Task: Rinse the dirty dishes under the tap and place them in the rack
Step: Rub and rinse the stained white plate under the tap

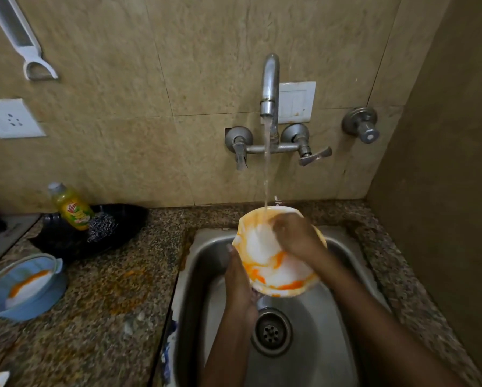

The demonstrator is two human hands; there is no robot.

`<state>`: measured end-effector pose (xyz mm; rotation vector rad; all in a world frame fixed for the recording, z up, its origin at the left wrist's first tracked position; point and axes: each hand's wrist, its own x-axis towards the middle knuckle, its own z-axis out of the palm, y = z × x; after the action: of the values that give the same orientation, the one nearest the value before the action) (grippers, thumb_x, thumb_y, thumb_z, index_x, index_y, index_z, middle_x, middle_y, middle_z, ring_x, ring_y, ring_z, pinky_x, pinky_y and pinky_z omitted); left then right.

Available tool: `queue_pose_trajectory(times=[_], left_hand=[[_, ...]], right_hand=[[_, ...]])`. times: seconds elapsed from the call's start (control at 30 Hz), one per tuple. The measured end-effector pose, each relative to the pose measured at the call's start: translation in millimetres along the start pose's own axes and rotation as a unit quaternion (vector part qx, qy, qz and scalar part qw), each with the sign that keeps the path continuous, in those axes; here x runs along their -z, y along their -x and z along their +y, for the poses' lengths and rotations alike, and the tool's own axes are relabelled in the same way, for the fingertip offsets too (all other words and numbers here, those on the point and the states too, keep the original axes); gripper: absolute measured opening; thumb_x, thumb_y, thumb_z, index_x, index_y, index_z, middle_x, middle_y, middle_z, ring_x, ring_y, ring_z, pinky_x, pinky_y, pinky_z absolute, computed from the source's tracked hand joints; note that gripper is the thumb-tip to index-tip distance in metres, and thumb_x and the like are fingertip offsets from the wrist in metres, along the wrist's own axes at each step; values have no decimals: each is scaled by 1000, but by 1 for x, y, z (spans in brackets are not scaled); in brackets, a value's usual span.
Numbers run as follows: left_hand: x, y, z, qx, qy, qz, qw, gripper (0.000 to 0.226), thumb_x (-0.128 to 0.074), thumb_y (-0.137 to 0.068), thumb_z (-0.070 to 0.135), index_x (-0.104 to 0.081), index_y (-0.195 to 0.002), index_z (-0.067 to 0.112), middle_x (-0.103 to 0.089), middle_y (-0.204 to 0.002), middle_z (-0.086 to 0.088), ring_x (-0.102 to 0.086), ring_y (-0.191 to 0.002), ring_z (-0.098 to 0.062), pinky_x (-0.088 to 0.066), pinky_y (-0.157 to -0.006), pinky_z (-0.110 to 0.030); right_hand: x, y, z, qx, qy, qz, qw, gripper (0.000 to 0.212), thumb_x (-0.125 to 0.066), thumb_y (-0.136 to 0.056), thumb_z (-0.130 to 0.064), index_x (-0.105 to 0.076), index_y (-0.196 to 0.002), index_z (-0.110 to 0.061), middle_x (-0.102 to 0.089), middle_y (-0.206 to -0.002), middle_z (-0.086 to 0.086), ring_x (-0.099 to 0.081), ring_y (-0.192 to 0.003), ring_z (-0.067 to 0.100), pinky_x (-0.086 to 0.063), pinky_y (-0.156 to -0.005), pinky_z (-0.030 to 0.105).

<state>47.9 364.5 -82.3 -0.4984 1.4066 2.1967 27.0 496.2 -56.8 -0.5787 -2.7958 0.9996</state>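
A white plate [265,255] smeared with orange sauce is tilted over the steel sink [206,252], under the stream running from the tap [270,88]. My left hand [238,277] grips the plate's left and lower edge, thumb along the rim. My right hand [295,237] rests on the plate's face near the top, where the water lands. A blue bowl [24,286] with orange and white residue stands on the counter at the far left.
A black tray [66,241] on the granite counter holds a dish soap bottle [72,209] and a steel scrubber [103,226]. The sink drain [272,332] lies below the plate. A wall valve [361,127] sits right of the tap. Orange stains mark the counter.
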Motion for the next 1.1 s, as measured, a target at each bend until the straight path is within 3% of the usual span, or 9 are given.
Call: queue_pose_trajectory(times=[0.13, 0.23, 0.37, 0.47, 0.57, 0.67, 0.8, 0.97, 1.1], left_hand=[[-2, -1, -3, -6, -8, -8, 1000, 52, -35, -96, 58, -66, -115, 20, -72, -112, -7, -68, -103, -25, -50, -97, -50], [9, -8, 2, -9, -22, 4, 1000, 59, -35, -95, 60, -61, -126, 17, -69, -116, -7, -67, -103, -26, -54, -89, -43], [15, -5, 3, -11, -22, 0, 1000, 55, -37, -96, 57, -56, -131, 20, -66, -123, -9, -66, -106, -27, -54, -91, -48], [13, -1, -3, -2, -20, 2, 1000, 56, -37, -96, 58, -59, -129, 18, -70, -116, -10, -69, -101, -27, -58, -84, -46], [20, -7, -2, -5, -8, 14, 1000, 56, -37, -96, 57, -63, -122, 15, -72, -109, -11, -71, -91, -25, -59, -63, -32], [30, -9, 3, -11, 4, 24, 1000, 49, -35, -98, 55, -61, -118, 18, -71, -99, -6, -68, -84, -21, -56, -56, -28], [27, -7, -3, 7, -16, 15, 1000, 55, -36, -95, 60, -59, -126, 20, -69, -113, -8, -68, -96, -26, -57, -64, -33], [26, -8, -2, -6, -26, 14, 1000, 51, -36, -96, 58, -65, -114, 20, -72, -106, -9, -70, -89, -22, -59, -64, -33], [36, -14, 3, -20, -48, 46, 998, 52, -39, -95, 59, -62, -122, 21, -69, -110, -6, -68, -95, -26, -57, -85, -46]], right_hand=[[-42, 46, -14, 101, 186, -163, 964, 61, -30, -103, -29, 1, -152, -11, 6, -161, 10, 5, -148, 28, -3, -119, 45], [-25, 64, 0, 158, 189, -222, 943, 54, -26, -104, -32, -9, -153, -17, -3, -162, 2, -3, -148, 18, -10, -119, 39], [-16, 52, 18, 48, 334, -158, 928, 63, -22, -102, -41, 0, -152, -9, 2, -160, 13, -22, -142, 31, -20, -112, 43], [-35, 45, 8, 62, 257, -202, 943, 62, -24, -103, -34, 9, -152, -15, 15, -160, 8, 5, -148, 30, -8, -116, 47], [-32, 63, -1, 169, 110, -294, 934, 52, -30, -104, -25, -10, -152, -17, -8, -160, -1, -6, -146, 11, -5, -115, 25], [-16, 67, 12, 149, 196, -291, 925, 48, -32, -104, -28, -25, -150, -15, -25, -157, 4, -23, -144, 20, -15, -114, 25], [-27, 51, 7, 60, 342, -194, 917, 59, -30, -101, -30, -11, -150, -3, -17, -157, 18, -21, -142, 36, -20, -114, 44], [-30, 70, -13, 191, 153, -286, 926, 51, -30, -105, -22, -15, -151, -6, -10, -160, 5, -4, -148, 18, 3, -110, 16], [-18, 66, 10, 95, 320, -245, 910, 53, -28, -104, -31, -17, -151, -10, -24, -156, 13, -27, -141, 28, -21, -114, 42]])
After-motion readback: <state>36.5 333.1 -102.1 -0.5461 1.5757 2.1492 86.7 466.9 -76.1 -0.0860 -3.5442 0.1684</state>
